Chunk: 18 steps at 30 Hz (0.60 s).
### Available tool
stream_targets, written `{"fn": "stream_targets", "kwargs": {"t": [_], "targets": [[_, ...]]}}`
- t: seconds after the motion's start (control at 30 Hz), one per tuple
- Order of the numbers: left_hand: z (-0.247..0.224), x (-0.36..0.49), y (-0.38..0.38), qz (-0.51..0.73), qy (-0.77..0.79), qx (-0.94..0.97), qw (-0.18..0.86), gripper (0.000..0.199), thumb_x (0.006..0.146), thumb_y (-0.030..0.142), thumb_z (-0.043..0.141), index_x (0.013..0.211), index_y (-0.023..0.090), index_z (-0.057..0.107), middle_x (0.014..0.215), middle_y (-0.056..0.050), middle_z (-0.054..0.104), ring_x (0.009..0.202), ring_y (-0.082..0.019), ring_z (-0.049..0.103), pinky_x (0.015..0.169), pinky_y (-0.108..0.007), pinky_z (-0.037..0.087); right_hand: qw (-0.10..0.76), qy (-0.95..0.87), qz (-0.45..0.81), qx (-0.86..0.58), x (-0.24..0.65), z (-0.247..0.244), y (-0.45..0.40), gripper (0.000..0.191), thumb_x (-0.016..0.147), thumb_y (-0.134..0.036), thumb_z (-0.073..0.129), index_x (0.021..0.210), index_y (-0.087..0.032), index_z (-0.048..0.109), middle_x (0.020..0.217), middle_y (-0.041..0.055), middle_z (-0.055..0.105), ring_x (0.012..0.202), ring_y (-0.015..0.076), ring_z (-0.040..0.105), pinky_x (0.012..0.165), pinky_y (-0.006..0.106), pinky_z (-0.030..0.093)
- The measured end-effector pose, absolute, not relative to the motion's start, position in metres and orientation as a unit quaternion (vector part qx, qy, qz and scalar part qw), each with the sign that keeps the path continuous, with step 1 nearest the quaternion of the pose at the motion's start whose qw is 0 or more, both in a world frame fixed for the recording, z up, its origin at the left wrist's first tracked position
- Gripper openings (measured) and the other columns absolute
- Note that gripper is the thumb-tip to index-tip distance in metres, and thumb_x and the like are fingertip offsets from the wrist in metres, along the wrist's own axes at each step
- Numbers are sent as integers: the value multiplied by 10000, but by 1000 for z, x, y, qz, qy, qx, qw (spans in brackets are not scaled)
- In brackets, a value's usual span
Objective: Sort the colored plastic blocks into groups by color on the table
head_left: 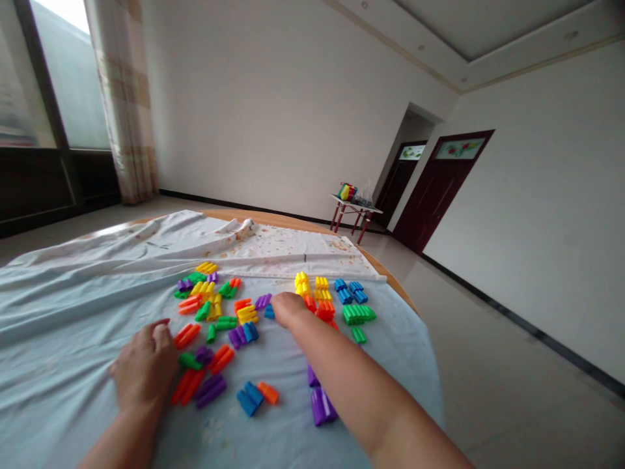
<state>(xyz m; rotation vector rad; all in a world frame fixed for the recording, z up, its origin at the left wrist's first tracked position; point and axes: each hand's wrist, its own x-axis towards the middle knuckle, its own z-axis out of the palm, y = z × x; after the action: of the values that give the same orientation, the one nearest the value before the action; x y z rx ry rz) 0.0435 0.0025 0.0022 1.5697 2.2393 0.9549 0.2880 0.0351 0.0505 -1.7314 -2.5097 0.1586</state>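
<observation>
Many small plastic tube-shaped toy pieces lie grouped by twos, threes or more on the tablecloth. My right hand [288,309] is curled down among them, its fingers hidden behind its back. A blue piece [269,312] shows right at its finger side, and a purple piece [263,301] lies just beyond. Loosely bent on the cloth at the left, my left hand [145,361] has its fingers partly apart and holds nothing visible. Closest to it are an orange piece [187,335] and a green piece [190,361].
Sorted by colour at the right are yellow pieces [322,288], blue pieces [350,291], green pieces [358,314] and purple pieces [322,407], the last partly behind my forearm. A mixed cluster spreads left. The tablecloth [97,312] is wrinkled. A small side table [359,207] stands beyond.
</observation>
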Motion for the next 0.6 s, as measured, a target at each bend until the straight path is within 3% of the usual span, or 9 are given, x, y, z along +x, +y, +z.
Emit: {"fn": "stream_targets", "kwargs": {"t": [0.17, 0.3, 0.47, 0.6], "targets": [[1, 44, 2, 321, 769, 539, 122, 545, 867, 364, 118, 1140, 159, 543, 1158, -168, 575, 1109, -309, 505, 910, -455, 370, -27, -869, 39, -493, 295, 53, 12, 211, 751, -105, 555, 888, -210, 675, 963, 51, 687, 961, 232, 623, 822, 337, 470], [1, 44, 2, 318, 770, 539, 124, 536, 868, 342, 118, 1134, 159, 546, 1175, -161, 573, 1126, -290, 498, 925, -442, 362, 10, -868, -10, -496, 295, 58, -3, 258, 819, -159, 501, 1030, -233, 630, 1075, 47, 644, 996, 188, 602, 835, 301, 465], [7, 46, 1, 305, 773, 542, 127, 593, 861, 378, 79, 1155, 152, 541, 1187, -178, 559, 1127, -308, 494, 905, -441, 374, 36, -798, -30, -601, 282, 54, -10, 383, 815, -476, 537, 1020, -164, 623, 975, 120, 658, 929, 265, 620, 764, 377, 498], [3, 43, 3, 294, 776, 546, 116, 672, 850, 418, 15, 1148, 141, 550, 1165, -189, 567, 1099, -318, 510, 880, -433, 392, 8, -792, 17, -610, 278, 52, -12, 256, 768, -350, 598, 960, -185, 637, 972, 95, 670, 899, 255, 630, 744, 365, 505]]}}
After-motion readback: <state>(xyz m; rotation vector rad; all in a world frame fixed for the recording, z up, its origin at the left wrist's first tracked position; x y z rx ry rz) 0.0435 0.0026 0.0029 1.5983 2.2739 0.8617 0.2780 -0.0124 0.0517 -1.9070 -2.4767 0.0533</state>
